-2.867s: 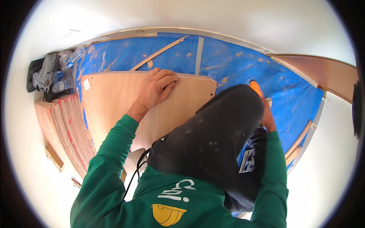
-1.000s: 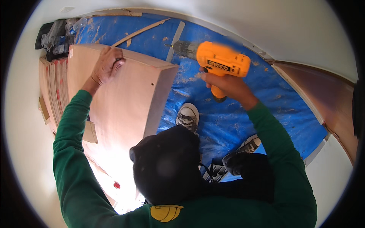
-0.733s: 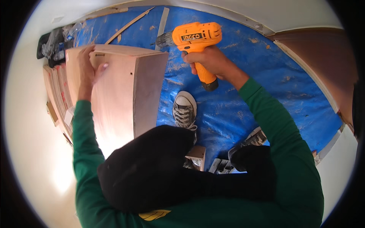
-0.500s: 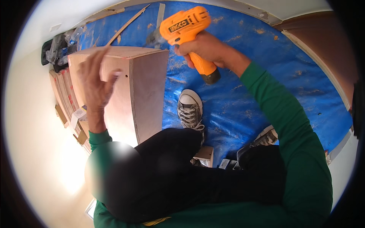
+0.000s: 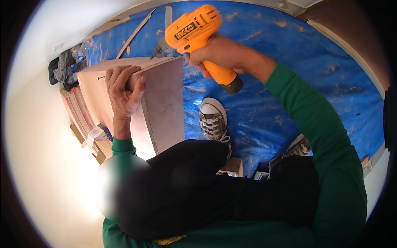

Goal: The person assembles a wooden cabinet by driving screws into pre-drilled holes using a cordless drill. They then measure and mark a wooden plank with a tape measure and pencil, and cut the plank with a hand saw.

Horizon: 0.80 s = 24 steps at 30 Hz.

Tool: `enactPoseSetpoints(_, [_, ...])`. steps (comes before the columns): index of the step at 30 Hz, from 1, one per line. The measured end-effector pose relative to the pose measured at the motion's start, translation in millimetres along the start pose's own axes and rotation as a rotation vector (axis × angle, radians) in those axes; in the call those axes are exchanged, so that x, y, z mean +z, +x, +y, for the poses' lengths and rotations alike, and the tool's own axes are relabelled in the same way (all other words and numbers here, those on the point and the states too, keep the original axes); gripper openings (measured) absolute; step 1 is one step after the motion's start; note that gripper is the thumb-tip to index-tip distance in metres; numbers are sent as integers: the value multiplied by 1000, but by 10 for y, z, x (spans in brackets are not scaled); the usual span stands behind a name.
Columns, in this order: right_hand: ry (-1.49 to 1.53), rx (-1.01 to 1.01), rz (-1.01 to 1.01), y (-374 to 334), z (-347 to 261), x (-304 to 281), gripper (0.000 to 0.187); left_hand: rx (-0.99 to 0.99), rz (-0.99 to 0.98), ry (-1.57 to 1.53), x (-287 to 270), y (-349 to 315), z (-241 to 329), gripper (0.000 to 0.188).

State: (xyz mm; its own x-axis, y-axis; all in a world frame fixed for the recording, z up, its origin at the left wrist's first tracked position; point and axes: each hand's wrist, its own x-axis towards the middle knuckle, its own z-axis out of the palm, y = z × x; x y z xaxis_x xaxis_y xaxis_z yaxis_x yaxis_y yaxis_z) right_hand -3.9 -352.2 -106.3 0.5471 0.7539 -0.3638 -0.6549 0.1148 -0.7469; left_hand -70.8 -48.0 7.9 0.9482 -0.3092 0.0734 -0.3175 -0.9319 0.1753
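My right hand [image 5: 223, 53] is wrapped around the grip of an orange cordless drill [image 5: 194, 29]. The drill's dark chuck points down and left, close to the far edge of a plywood box [image 5: 165, 99]. On the box's near corner edge rests my left hand [image 5: 123, 91], its fingers curled over the panel and its thumb on the right-hand side. A screw [image 5: 100, 77] sticks out of the panel just left of those fingers. The drill's tip is small and partly blurred, so I cannot tell what bit it carries.
Blue plastic sheeting [image 5: 264, 103] with sawdust covers the floor. Wooden boards [image 5: 78, 107] are stacked left of the box, with a small carton [image 5: 99, 132] beside them. Bags and bottles [image 5: 68, 68] lie behind. A wood strip [image 5: 136, 33] lies beyond the box. My shoe [image 5: 213, 118] stands right of it.
My left hand has come down from above the panel and closed over the box's corner edge. The drill has shifted slightly left. The screw in the panel now shows.
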Motion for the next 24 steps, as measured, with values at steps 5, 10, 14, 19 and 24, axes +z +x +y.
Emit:
enactPoseSetpoints(5, [-55, -19, -66, 28, -26, 1, 14, 27, -4, -33, 14, 6, -32, 37])
enactPoseSetpoints(10, [-70, -8, -48, -7, -101, -3, 14, 47, -34, -22, 4, 36, -59, 35])
enactPoseSetpoints(14, [-81, -19, -86, -24, -113, 16, 15, 64, -42, -4, -5, 60, -35, 34])
enactPoseSetpoints(19, [-74, -45, -34, -35, -106, 42, 15, 48, -36, -5, 6, 39, -48, 34])
enactPoseSetpoints(24, [-75, -40, 11, -163, -88, 27, 21, 113, 118, 97, -23, 1, 87, 27])
